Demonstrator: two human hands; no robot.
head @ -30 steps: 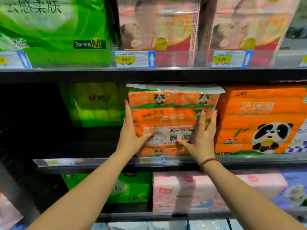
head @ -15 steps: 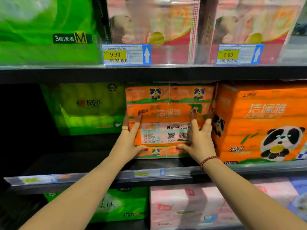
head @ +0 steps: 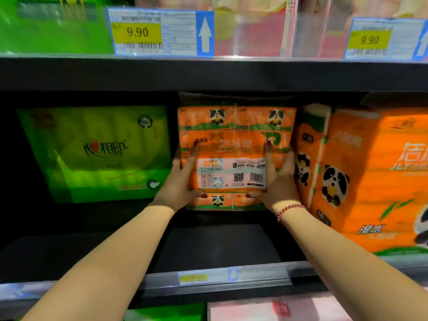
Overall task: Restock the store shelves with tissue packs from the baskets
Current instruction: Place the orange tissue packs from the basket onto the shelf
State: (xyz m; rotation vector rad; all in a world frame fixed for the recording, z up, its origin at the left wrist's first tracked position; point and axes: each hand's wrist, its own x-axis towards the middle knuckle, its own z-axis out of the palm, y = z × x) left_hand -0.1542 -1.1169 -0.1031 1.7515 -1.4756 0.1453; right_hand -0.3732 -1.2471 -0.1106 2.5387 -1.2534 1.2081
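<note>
— Fingers (head: 191, 158) of your left hand (head: 178, 181) run straight up the left edge of the orange panda tissue pack (head: 234, 144). One lies on its front face, the rest lie along its side, and the thumb is laid across the lower front. Nothing is curled round the pack; you press it, you do not clutch it.

— And my right hand (head: 278, 181)?

— It mirrors the left: straight fingers flat on the front near the right edge, thumb pointing inward low on the face. The pack sits between your two palms.

— Where does the pack stand?

— It is upright on the middle shelf (head: 220, 246), well back from the front lip. The green pack (head: 97, 154) is on its left and the large orange pack (head: 370, 177) on its right. It looks close against the orange one, but your right hand hides whether they touch.

— So which step am I in?

— Seating one pack, I judge: it is down on the shelf deck and you appear to be pushing it to depth. The baskets are out of view, so I cannot tell how much stock is left.

— What does the next move call for?

— Check that the pack stands square with its neighbours. Then draw both hands straight back, so you neither drag it forward nor tip it. A second pack could likely go in front of it.
</note>
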